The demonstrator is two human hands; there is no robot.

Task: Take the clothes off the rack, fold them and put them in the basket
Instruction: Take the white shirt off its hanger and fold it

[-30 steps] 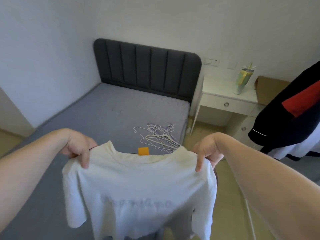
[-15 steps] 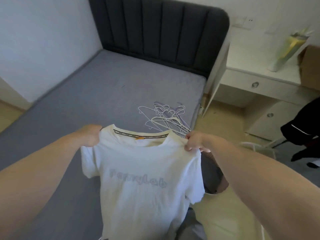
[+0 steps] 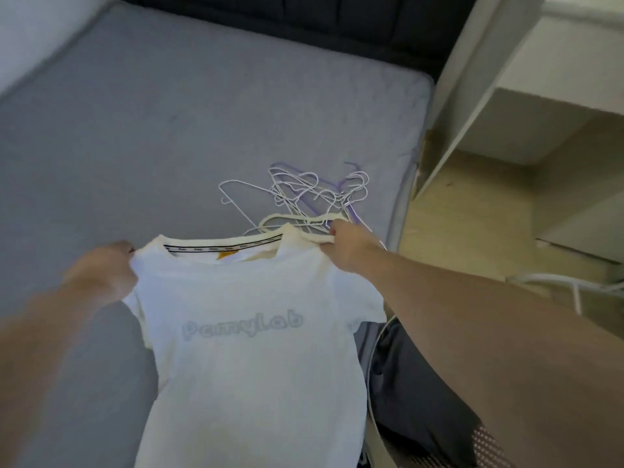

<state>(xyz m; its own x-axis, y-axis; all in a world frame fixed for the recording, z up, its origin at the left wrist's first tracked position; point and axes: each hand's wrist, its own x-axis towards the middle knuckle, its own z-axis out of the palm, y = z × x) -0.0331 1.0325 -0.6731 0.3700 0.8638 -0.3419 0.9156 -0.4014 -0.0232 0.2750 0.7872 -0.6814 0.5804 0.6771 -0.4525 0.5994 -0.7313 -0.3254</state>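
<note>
White printed T-shirt [image 3: 250, 349] is hanging above grey bed mattress [image 3: 152, 130] | left grip [image 3: 101, 275] and right grip [image 3: 347, 246] are pinching its shoulders | wire hangers [image 3: 304, 194] are lying beyond, wooden floor [image 3: 472, 214] rightward | since earlier, view is dipping, grips unchanged

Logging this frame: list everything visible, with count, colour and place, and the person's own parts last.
T-shirt: one, white with grey lettering, held up by its shoulders over the bed.
Hangers: a tangled pile, too tangled to count, white and purple, on the mattress beyond the collar.
Mattress: one, grey, fills the left and middle.
Headboard: one, dark, along the top edge.
Bedside unit: one, white, upper right.
Floor: light wood, right of the bed.
Dark cloth: one, dark grey, lower right under the right arm.
Left hand: grips the shirt's left shoulder.
Right hand: grips the right shoulder.
</note>
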